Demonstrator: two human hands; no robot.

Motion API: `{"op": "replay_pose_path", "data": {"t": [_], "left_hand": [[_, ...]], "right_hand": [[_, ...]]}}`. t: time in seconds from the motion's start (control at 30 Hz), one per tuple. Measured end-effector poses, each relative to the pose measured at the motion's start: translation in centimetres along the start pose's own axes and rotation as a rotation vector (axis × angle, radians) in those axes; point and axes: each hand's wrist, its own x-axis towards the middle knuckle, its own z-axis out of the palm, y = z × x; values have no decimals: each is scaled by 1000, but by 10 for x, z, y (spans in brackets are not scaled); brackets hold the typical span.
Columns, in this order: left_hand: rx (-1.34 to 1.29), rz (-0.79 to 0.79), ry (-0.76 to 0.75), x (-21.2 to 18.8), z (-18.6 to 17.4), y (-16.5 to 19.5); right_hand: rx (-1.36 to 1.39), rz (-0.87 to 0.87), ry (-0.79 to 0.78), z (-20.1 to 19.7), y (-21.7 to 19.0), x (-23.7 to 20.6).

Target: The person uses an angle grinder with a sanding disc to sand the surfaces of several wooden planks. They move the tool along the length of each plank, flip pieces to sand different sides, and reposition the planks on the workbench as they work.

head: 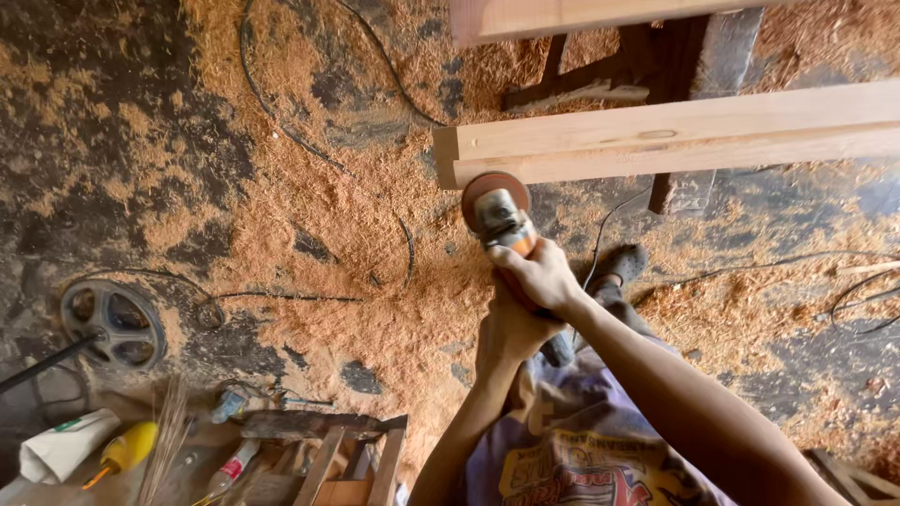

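Both my hands grip an orange angle grinder (503,225). My right hand (539,275) wraps the body just behind the head. My left hand (509,334) holds the rear of the body lower down. The reddish sanding disc (494,192) sits right under the near end of a pale wooden beam (675,141), touching or nearly touching its lower edge. The beam runs from the middle of the view out to the right.
Sawdust and shavings cover the dark floor (141,169), crossed by black cables (281,122). A second plank (581,17) lies at the top over a dark wooden stand (656,66). A metal wheel (114,323) lies left; a yellow bottle (127,450) and wood scraps sit bottom left.
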Motion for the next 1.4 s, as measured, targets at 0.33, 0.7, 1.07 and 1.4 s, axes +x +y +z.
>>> {"op": "replay_pose_path", "data": {"t": [0.33, 0.7, 1.07, 1.4], "left_hand": [[-231, 314, 125, 27, -10, -32], [4, 245, -52, 38, 74, 6], [101, 439, -2, 45, 193, 75], [111, 381, -98, 52, 312, 128]], "right_hand": [[-135, -176, -28, 27, -21, 32], [98, -55, 168, -78, 24, -3], [236, -44, 273, -210, 72, -27], [237, -19, 278, -332, 119, -42]]}}
